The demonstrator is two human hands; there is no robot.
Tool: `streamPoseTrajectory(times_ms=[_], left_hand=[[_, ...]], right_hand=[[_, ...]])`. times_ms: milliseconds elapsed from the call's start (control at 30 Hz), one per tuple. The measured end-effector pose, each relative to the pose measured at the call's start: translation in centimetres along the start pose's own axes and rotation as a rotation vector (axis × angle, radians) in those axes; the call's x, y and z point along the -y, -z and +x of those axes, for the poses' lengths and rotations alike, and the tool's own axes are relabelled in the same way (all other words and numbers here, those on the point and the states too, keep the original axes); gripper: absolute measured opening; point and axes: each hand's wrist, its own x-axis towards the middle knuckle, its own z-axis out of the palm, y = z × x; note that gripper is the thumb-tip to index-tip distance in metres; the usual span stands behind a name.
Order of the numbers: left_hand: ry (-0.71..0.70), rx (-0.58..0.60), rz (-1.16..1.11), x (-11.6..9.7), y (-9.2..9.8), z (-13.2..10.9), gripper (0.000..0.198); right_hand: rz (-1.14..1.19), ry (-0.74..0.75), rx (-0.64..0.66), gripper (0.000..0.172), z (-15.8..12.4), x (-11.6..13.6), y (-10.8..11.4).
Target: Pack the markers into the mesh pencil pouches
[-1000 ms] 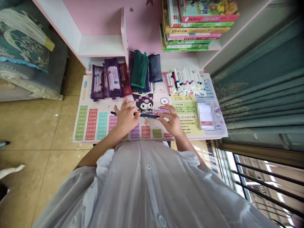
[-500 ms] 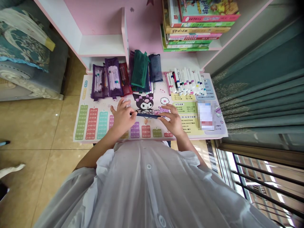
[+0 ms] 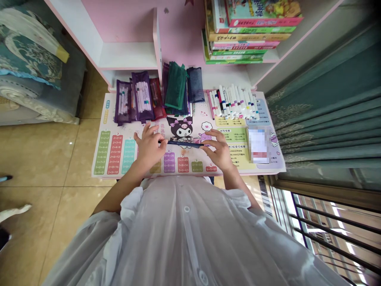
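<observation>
A dark blue pencil pouch (image 3: 186,144), seen almost edge-on as a narrow strip, stretches between my hands above the desk mat. Thumb and finger of my left hand (image 3: 150,147) pinch its left end, the other fingers raised. At the right end, my right hand (image 3: 219,150) grips it between thumb and fingers. Whether the pouch is zipped up or gaping, I cannot tell from this angle. Beyond it, several white-barrelled markers (image 3: 233,102) lie in a row at the right. Purple mesh pouches with markers inside (image 3: 143,97) lie at the left, beside a green mesh pouch (image 3: 175,87).
A phone (image 3: 258,146) with a blurred screen lies on the right of the printed desk mat (image 3: 101,119). Behind the desk, a shelf (image 3: 127,55) rises, with stacked books (image 3: 247,37) at the right. A curtain (image 3: 327,99) hangs along the right side.
My left hand has shifted slightly left, and my right hand slightly right. More of the dark blue pouch's length shows between them. The markers and other pouches have stayed put.
</observation>
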Motion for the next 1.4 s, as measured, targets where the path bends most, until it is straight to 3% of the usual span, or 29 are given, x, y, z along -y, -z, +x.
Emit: streamPoseTrajectory(times_ms=[1400], left_hand=[[0.156, -0.067, -0.046, 2.6, 2.3, -0.6, 0.019]], right_hand=[[-0.037, 0.018, -0.026, 0.007, 0.1, -1.0, 1.3]])
